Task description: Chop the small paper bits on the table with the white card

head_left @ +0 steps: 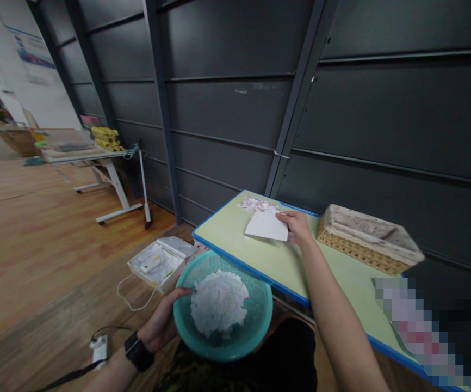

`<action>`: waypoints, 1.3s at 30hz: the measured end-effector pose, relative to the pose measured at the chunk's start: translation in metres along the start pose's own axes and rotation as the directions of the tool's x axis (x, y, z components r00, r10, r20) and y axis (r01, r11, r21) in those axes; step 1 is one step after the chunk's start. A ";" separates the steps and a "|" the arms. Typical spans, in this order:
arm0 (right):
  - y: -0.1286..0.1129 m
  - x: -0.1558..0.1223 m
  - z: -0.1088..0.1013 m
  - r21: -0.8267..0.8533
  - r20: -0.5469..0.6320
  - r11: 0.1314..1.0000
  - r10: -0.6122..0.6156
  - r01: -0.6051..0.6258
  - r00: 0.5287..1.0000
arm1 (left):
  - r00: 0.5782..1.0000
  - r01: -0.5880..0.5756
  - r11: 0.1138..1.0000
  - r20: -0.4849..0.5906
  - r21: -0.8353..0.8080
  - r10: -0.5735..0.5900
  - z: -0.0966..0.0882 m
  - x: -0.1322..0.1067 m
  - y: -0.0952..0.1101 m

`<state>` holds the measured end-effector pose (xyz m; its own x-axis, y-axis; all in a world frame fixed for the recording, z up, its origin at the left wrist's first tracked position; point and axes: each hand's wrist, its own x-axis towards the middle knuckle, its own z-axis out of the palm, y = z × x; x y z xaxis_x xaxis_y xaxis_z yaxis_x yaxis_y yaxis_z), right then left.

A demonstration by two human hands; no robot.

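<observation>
My left hand (162,321) grips the rim of a teal plastic basket (255,326) held below the table's near edge. The basket holds a heap of white paper scraps (218,307). A black watch sits on that wrist. My right hand (298,226) reaches across the pale green table (284,261) and pinches a white sheet of paper (266,226) by its right edge. Just beyond the sheet lies a small pile of pinkish paper scraps (257,204) at the table's far corner.
A lined wicker basket (368,239) stands on the table right of my hand. An open white box (157,263) with a cord lies on the wooden floor, and a power strip (99,348) nearer. Dark metal wall panels rise behind. Another table (92,155) stands far left.
</observation>
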<state>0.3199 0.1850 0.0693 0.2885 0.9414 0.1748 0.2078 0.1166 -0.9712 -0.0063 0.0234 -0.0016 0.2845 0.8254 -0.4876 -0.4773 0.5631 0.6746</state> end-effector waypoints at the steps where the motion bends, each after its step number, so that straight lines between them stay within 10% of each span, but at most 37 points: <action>1: 0.002 0.002 -0.002 -0.025 -0.031 1.000 0.002 -0.002 1.000 | 1.000 0.005 1.000 0.001 0.004 -0.005 0.000 0.000 0.000; 11: 0.012 0.004 0.000 -0.211 0.139 0.975 -0.039 0.068 0.990 | 0.999 0.030 1.000 -0.024 0.006 -0.030 0.004 -0.002 0.002; 19: -0.006 -0.021 0.023 -0.020 0.562 1.000 0.012 -0.001 0.827 | 0.999 0.044 0.999 -0.025 0.019 -0.043 0.003 -0.003 0.003; 27: 0.004 0.000 0.013 0.159 -0.033 0.986 -0.035 0.040 0.999 | 1.000 0.010 1.000 -0.022 0.003 -0.010 -0.004 0.002 -0.002; 32: 0.005 0.008 -0.005 -0.225 -0.459 0.963 -0.239 0.148 0.856 | 1.000 0.008 0.997 -0.020 -0.070 -0.009 -0.011 0.011 -0.018; 39: -0.001 -0.001 -0.006 -0.553 -0.488 0.830 -0.396 0.076 0.778 | 0.976 0.216 0.956 0.036 -0.196 -0.213 -0.017 0.022 -0.050</action>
<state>0.3252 0.1820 0.0711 0.5983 0.5315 0.5996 0.7110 -0.0071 -0.7032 0.0097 0.0124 -0.0551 0.4095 0.6872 -0.6000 -0.5580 0.7090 0.4312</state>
